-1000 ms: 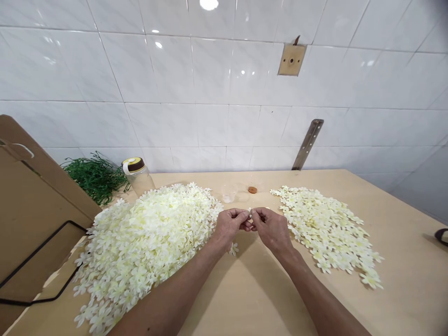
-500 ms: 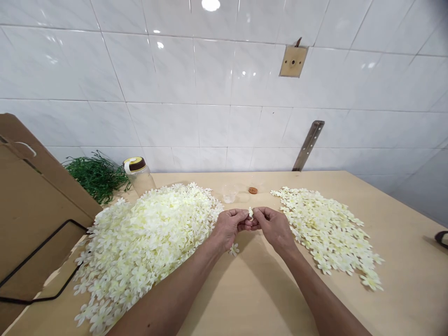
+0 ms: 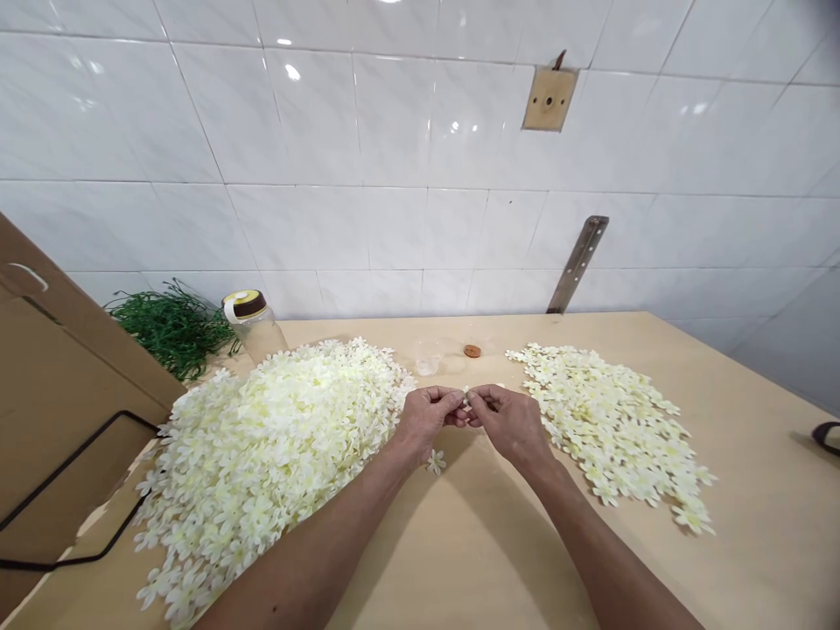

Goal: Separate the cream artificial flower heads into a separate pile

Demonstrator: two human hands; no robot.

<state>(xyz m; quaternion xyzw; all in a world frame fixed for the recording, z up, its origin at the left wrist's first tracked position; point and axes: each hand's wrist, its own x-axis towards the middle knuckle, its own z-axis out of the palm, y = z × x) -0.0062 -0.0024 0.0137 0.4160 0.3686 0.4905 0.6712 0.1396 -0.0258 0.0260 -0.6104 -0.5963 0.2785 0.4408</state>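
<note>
Over the middle of the table, my left hand (image 3: 425, 420) and my right hand (image 3: 508, 418) meet at the fingertips, both closed in a pinch. Between them is a small white artificial flower (image 3: 466, 396), mostly hidden by the fingers. A single loose flower (image 3: 435, 462) lies on the table just below my left hand. Beside my left forearm rises a big heap of white and pale yellow artificial flowers (image 3: 282, 437). To the right of my right hand, a flatter spread of similar flowers (image 3: 617, 429) covers part of the table.
Behind my hands stand a small clear cup (image 3: 428, 357) and a brown round object (image 3: 472, 351). A bottle with a brown and yellow lid (image 3: 253, 324), green artificial foliage (image 3: 171, 328) and a cardboard box (image 3: 72, 376) are at the left. A tiled wall (image 3: 394, 227) backs the table (image 3: 748, 472).
The fingertips have closed more over the small flower, so less of it shows. My view has tilted slightly downward. The heaps look the same.
</note>
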